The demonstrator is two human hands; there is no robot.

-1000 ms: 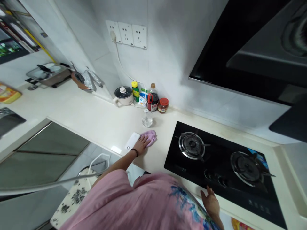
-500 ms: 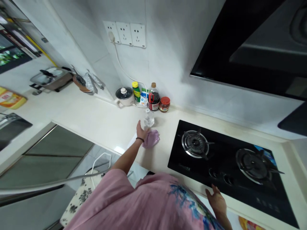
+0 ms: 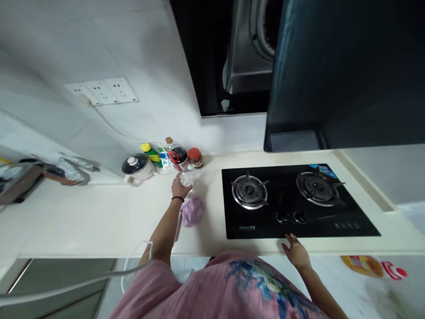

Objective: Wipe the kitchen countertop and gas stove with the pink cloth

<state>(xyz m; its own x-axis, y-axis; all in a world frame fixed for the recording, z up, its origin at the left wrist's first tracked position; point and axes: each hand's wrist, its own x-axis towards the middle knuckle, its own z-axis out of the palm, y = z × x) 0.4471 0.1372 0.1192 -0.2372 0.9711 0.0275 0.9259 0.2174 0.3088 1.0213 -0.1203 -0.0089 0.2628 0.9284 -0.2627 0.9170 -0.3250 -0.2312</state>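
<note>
My left hand [image 3: 179, 188] reaches across the white counter [image 3: 83, 221] and closes round a small clear glass bottle [image 3: 187, 178]. A crumpled pink cloth [image 3: 192, 212] lies on the counter just below that hand, apart from it. My right hand [image 3: 295, 252] rests with fingers spread at the front edge of the black gas hob [image 3: 292, 201], near its knobs [image 3: 289, 217].
Against the wall stand a small lidded pot [image 3: 135, 166], a yellow-capped bottle [image 3: 150, 153], a dark sauce bottle [image 3: 178, 157] and a red-lidded jar [image 3: 195, 157]. A range hood [image 3: 299, 66] hangs over the hob. Wall sockets [image 3: 102, 91] with a white cable are at the left.
My left hand left the pink cloth and moved up to grip the glass bottle. The view swung, tilting upward and to the right. My right hand stayed at the hob's edge.
</note>
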